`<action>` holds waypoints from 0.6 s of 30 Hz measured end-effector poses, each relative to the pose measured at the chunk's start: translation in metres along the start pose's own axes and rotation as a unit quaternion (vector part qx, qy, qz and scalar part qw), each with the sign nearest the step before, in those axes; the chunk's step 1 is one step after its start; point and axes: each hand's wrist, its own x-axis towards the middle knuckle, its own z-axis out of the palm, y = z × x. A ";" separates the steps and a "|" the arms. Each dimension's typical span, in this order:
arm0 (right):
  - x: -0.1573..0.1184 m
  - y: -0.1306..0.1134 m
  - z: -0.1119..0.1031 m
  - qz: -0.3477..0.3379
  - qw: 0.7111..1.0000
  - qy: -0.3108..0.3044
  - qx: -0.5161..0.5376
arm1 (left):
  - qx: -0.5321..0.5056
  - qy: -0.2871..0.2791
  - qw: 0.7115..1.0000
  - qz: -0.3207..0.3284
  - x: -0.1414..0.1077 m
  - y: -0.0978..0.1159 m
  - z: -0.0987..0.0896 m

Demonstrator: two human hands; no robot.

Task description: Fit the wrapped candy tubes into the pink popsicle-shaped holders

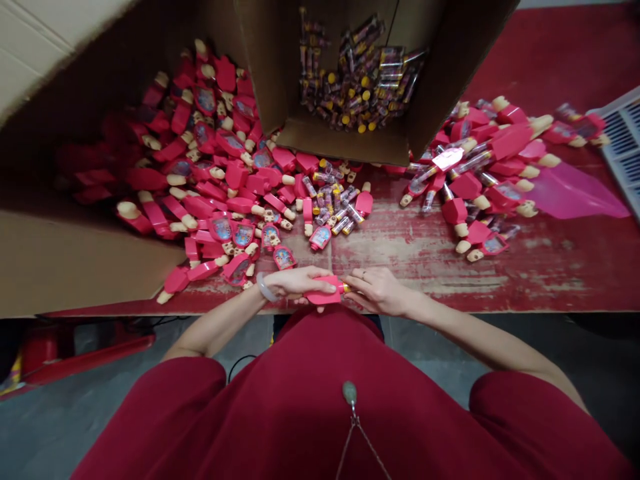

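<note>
At the near table edge my left hand (296, 283), with a pale bracelet at the wrist, is closed around a pink plastic toy case (320, 291). The case lies flat, its narrow neck towards the right. At that neck shows the yellow end of a small tube (346, 288), and my right hand (383, 291) pinches it with the fingertips. How deep the tube sits in the case is hidden. Just beyond the hands are loose clear tubes with yellow caps (334, 200) and pink cases with beige stick-like ends (283, 257).
A large carton (80, 260) on the left spills many pink cases. Another carton (345, 145), tipped towards me, holds many capped tubes. On the right lie a pile of pink cases with tubes (467, 190), a pink translucent sheet (575, 193) and a white slatted basket (623, 133).
</note>
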 end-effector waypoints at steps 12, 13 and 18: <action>0.002 0.029 0.037 0.255 0.844 -0.158 0.444 | 0.440 0.154 0.880 0.092 0.016 0.003 -0.001; 0.002 0.029 0.031 0.229 0.892 -0.118 0.371 | 0.377 0.134 0.912 0.086 0.018 0.001 -0.007; 0.005 0.024 0.003 0.053 0.997 0.036 0.040 | 0.008 -0.090 0.996 0.015 0.023 -0.008 -0.028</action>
